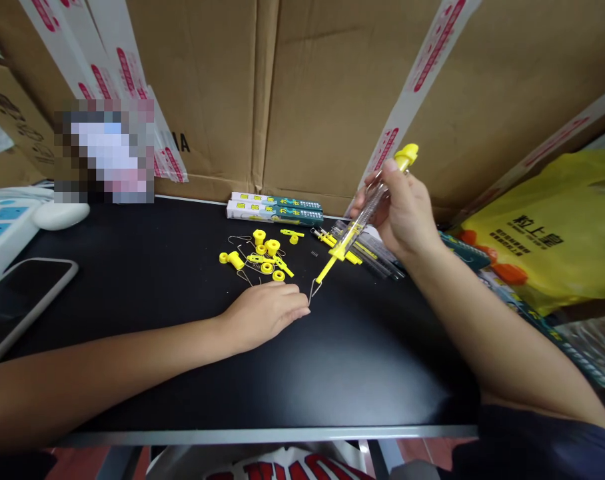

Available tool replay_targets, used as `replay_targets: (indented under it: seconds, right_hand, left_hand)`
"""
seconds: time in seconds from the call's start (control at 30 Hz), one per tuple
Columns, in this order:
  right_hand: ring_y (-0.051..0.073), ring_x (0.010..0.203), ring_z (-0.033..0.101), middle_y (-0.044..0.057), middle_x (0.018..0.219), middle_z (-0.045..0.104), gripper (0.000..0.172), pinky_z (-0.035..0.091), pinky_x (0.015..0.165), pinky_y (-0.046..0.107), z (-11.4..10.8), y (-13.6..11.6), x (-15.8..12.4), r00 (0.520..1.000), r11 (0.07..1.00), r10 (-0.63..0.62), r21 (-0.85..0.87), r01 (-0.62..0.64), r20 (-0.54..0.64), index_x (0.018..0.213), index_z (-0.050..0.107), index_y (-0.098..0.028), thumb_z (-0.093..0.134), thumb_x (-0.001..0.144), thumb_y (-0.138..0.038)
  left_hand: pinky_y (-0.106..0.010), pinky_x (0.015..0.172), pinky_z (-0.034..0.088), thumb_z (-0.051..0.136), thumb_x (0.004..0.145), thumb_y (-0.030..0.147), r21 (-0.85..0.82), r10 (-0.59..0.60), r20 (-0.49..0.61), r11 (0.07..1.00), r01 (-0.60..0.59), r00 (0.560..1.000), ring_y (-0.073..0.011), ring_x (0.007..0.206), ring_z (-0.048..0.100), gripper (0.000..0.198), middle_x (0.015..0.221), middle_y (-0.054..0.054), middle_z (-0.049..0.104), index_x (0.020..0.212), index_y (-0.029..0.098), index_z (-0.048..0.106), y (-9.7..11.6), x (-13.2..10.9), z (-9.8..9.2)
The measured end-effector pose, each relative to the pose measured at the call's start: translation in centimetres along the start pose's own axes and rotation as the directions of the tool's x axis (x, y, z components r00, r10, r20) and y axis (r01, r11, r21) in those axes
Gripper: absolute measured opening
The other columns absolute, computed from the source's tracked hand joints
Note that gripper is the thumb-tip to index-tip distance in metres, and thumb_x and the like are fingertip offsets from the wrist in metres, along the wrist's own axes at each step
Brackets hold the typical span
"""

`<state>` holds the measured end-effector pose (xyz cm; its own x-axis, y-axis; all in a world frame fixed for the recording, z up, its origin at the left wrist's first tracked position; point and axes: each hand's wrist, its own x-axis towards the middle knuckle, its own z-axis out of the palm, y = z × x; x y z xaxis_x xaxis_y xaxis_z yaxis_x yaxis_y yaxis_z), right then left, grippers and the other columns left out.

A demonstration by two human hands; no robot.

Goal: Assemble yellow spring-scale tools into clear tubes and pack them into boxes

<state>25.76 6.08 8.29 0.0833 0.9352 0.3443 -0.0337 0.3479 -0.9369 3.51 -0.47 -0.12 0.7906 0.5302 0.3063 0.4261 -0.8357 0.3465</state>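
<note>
A spring scale (365, 212) with a clear tube and yellow ends is tilted above the table, its top leaning right. My right hand (401, 207) is closed around its upper tube. From its lower end a yellow rod (326, 269) sticks out, with a bent wire hook (314, 289) at the tip. My left hand (267, 313) is closed at that hook, thumb and finger pinched on the wire. Behind my left hand lie loose yellow caps and rings (266, 250) among several wire hooks. Clear tubes and yellow rods (370, 250) lie behind the scale.
Two printed boxes (275, 210) rest against large cardboard cartons (327, 87). A phone (25, 303), a power strip (7, 223) and a white mouse (61, 215) are on the left. To the right sits a yellow plastic bag (542, 220). The black table (262, 393) ends in a grey front edge.
</note>
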Motion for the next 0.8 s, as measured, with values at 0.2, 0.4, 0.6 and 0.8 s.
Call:
replay_targets:
  seconds: [0.2,0.4,0.6,0.8]
  right_hand:
    - [0.013,0.053,0.061,-0.002,0.059,0.058,0.037,0.051,0.05,0.028,1.3,0.2,-1.3,0.993,0.998,0.04,-0.059,-0.033,0.11,0.079,0.054,-0.023,0.061,0.08,-0.059]
    - [0.013,0.05,0.059,-0.002,0.061,0.06,0.04,0.053,0.05,0.028,0.4,0.4,-0.3,0.999,0.999,0.033,-0.04,-0.032,0.014,0.076,0.052,-0.024,0.061,0.078,-0.064]
    - [0.015,0.061,0.065,0.0,0.069,0.065,0.037,0.055,0.058,0.029,3.2,0.7,-3.6,0.97,0.993,0.117,-0.004,-0.119,0.211,0.084,0.055,-0.023,0.059,0.082,-0.06]
    - [0.018,0.085,0.066,0.003,0.083,0.068,0.034,0.055,0.08,0.034,5.2,1.6,-6.7,0.957,0.999,0.02,0.033,-0.031,0.29,0.08,0.062,-0.022,0.054,0.088,-0.054]
  left_hand:
    - [-0.026,0.071,0.041,0.034,0.1,0.032,0.033,0.027,0.046,0.999,-0.029,0.999,-0.0157,0.076,0.054,0.035,0.079,-0.002,0.061,0.081,0.019,0.06,0.2,0.0,0.0]
    - [-0.027,0.073,0.043,0.037,0.099,0.028,-0.155,-0.112,-0.011,0.982,0.109,0.994,-0.016,0.08,0.058,0.029,0.08,-0.002,0.06,0.079,0.019,0.055,0.1,0.2,-0.5]
    - [-0.035,0.086,0.047,0.055,0.088,0.038,-0.31,-0.303,-0.189,0.921,0.235,0.934,-0.0205,0.098,0.059,0.026,0.107,-0.006,0.06,0.105,0.02,0.048,-0.1,-0.1,-1.0]
    - [-0.039,0.104,0.042,0.055,0.09,0.035,-0.618,-0.338,-0.3,0.781,0.088,0.892,-0.0205,0.117,0.054,0.045,0.133,-0.01,0.049,0.128,0.023,0.035,0.4,0.1,-1.3]
